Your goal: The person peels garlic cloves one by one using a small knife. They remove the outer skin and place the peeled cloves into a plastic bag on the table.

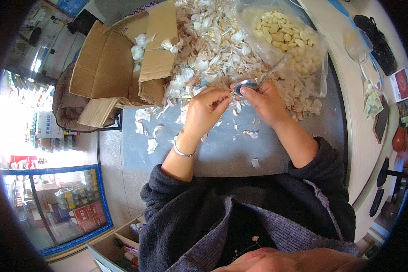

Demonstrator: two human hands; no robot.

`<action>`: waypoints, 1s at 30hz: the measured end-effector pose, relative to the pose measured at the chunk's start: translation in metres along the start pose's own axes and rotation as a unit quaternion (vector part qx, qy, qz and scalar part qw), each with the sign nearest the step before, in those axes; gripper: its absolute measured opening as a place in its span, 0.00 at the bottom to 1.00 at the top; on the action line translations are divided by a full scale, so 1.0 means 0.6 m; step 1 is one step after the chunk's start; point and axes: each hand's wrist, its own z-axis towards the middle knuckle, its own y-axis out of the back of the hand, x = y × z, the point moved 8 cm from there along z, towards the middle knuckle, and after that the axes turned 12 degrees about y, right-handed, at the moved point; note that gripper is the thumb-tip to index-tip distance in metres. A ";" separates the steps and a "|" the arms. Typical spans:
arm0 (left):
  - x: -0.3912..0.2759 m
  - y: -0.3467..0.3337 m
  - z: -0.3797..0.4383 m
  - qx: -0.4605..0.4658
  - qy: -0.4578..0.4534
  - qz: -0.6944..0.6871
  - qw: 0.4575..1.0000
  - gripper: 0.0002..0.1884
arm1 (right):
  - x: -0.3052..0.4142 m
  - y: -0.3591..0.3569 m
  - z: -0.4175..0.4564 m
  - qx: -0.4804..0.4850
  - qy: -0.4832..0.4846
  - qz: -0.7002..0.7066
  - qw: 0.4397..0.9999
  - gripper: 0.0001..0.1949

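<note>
My right hand grips a metal spoon, thumb on its bowl, with the handle sloping up and away to the right. At the bowl's edge, the fingertips of my left hand pinch a small garlic clove, mostly hidden by the fingers. Beyond both hands spreads a thick heap of garlic skins. Peeled garlic cloves fill a clear plastic bag at the far right of the table. Whole garlic bulbs lie in an open cardboard box to the left.
Loose skin scraps dot the grey table. Behind the box is a brown cushioned seat. Along the right runs a pale counter with a phone and a clear cup. A blue-edged glass display case stands at left.
</note>
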 end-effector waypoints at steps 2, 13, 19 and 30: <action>-0.002 -0.001 -0.002 -0.011 -0.011 0.014 1.000 0.07 | 0.001 -0.003 -0.003 -0.001 0.017 -0.020 1.000 0.11; -0.026 0.008 -0.015 -0.097 -0.104 0.105 0.984 0.12 | 0.005 -0.011 -0.011 0.023 0.004 -0.058 0.998 0.09; -0.030 -0.005 -0.018 -0.081 -0.100 0.163 0.978 0.16 | 0.002 -0.008 -0.012 -0.001 -0.011 -0.044 0.999 0.09; -0.031 0.001 -0.020 -0.089 -0.107 0.127 0.982 0.13 | -0.029 -0.002 -0.018 -0.018 -0.065 0.063 0.996 0.12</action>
